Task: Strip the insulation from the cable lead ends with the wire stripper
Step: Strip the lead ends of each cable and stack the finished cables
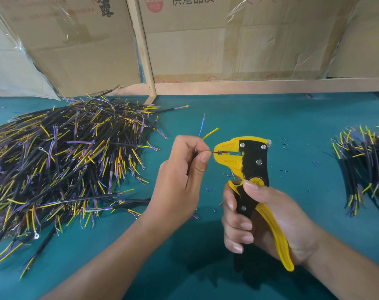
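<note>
The right hand (268,215) is wrapped around the handles of the yellow and black wire stripper (248,167), fingers curled over the black handle, the yellow handle lying against the palm and the thumb pressed on the round pivot disc; the tool stands upright near the centre of the teal table mat (249,118), with its head pointing toward 9 o'clock. The left hand (179,176), just at 9 o'clock of the stripper head, pinches a thin brown lead (214,152) between thumb and forefinger, and the lead's end lies inside the stripper's head between its yellow halves. From the same hand a blue lead (201,127) and a yellow lead (210,133) stick up toward 12 and 1 o'clock, free of the tool; the blue one shows a bare tip. A large pile of cables (65,161) (black sheaths, with blue, yellow and brownish leads, some carrying ring terminals) covers the mat from 8 to 10 o'clock, and a smaller bundle of cables (366,167) lies at 3 o'clock near the frame edge. Small blue bits of insulation (284,145) are scattered on the mat around the stripper. Behind the table, at 12 o'clock, cardboard boxes (227,40) stand behind a wooden frame (145,53); one carries a red round mark reading "360 PCS" and Chinese characters "供港品质", partly cut off by the top edge.
</note>
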The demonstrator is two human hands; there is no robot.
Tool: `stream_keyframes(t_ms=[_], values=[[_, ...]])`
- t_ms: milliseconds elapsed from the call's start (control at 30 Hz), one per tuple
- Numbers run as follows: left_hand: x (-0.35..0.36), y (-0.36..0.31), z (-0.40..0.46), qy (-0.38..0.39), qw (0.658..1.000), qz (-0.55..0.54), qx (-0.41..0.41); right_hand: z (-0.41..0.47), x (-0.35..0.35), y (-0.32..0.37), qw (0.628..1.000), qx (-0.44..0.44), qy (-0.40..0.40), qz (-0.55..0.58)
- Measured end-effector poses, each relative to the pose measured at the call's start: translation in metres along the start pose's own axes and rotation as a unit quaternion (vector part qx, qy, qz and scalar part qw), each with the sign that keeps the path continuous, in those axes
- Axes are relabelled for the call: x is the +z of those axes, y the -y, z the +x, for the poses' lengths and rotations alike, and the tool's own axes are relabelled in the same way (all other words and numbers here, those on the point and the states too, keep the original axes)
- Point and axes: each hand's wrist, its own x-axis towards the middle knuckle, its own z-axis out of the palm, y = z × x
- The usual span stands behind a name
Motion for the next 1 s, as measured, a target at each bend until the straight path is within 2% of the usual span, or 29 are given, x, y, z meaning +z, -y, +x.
stream_keyframes(t_ms=[700,1000], values=[[-0.0015,0.0017,-0.0009,0.013,1.000,0.001,0.003,-0.0006,-0.0043,-0.0013,0.999,0.003,0.031,0.008],[-0.0023,0.0031,-0.0006,0.022,1.000,0.016,0.007,-0.0043,0.0036,0.0051,1.000,0.009,-0.019,-0.016]])
